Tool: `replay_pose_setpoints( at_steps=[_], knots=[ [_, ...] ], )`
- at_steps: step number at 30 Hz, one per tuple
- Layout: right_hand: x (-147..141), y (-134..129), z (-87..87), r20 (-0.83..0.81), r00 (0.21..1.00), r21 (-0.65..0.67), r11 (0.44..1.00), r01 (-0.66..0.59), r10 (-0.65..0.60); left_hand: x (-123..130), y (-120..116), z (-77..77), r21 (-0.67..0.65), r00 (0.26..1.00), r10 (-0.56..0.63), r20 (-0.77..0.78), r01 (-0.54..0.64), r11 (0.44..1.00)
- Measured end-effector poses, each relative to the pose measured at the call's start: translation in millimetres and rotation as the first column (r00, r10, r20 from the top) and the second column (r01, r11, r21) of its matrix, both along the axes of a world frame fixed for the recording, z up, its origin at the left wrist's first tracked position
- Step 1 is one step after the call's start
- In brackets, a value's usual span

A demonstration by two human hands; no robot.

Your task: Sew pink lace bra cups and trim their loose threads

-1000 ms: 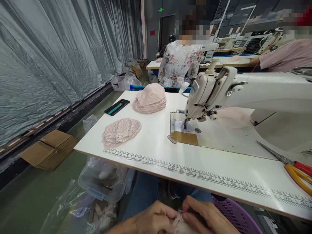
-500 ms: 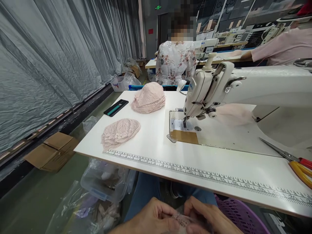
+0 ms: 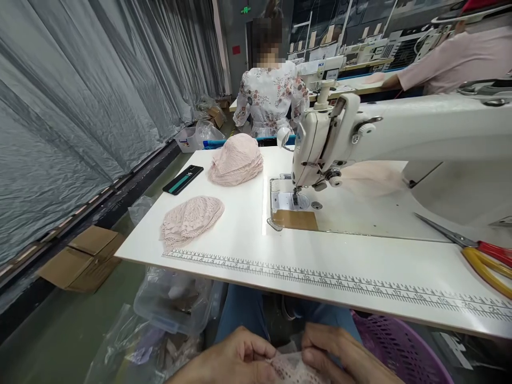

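Note:
Low at the bottom edge, over my lap, my left hand point(image 3: 236, 358) and my right hand point(image 3: 340, 352) pinch a pale pink lace piece point(image 3: 298, 369) between them. Its lower part runs out of view. Both hands are closed, fingers bent around the lace edge, below the table's front edge. On the white table point(image 3: 240, 229) lie a flat pink lace piece point(image 3: 192, 217) and, behind it, a stack of pink lace cups point(image 3: 237, 160). The white sewing machine point(image 3: 320, 144) stands to the right, no fabric visible under its needle.
A dark phone point(image 3: 183, 180) lies at the table's left edge. Scissors with red and yellow handles point(image 3: 476, 248) rest at the right. Below are a clear plastic bin point(image 3: 172, 306), a purple basket point(image 3: 404, 346) and a cardboard box point(image 3: 82, 258). Two people sit at machines ahead.
The view has shifted slightly, so the table items sit further left. More of the lace shows between my hands, and my fingers have moved a little along it.

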State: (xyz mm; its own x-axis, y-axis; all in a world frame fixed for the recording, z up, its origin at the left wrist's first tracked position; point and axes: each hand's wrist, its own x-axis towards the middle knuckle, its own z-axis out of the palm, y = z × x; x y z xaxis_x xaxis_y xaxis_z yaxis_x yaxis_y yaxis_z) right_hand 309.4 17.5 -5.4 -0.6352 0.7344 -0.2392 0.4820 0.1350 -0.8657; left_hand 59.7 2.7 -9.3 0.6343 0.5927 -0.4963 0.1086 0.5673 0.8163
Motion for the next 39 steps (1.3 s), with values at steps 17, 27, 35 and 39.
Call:
replay_pose_setpoints(
  at_steps=[17, 27, 35, 39],
  knots=[
    [-13.1, 8.2, 4.4, -0.009, 0.999, -0.237, 0.971, -0.039, 0.038, -18.4, 3.0, 3.6, 0.083, 0.981, 0.148, -0.125, -0.138, 0.987],
    [-21.1, 15.9, 3.6, -0.198, 0.976, -0.353, 0.922, -0.157, 0.090, -4.1, 10.4, 9.6, -0.017, 0.987, -0.049, -0.156, 0.047, 0.999],
    [-11.4, 6.2, 2.7, 0.103, 0.992, -0.205, 0.978, -0.046, 0.068, 4.2, 8.4, 1.9, 0.007, 0.975, 0.016, -0.220, -0.015, 1.000],
    [-19.1, 5.2, -1.5, 0.140, 0.986, -0.165, 0.984, -0.068, 0.092, -1.4, 8.2, 12.0, 0.063, 0.959, 0.027, -0.281, -0.010, 0.998]
  ],
)
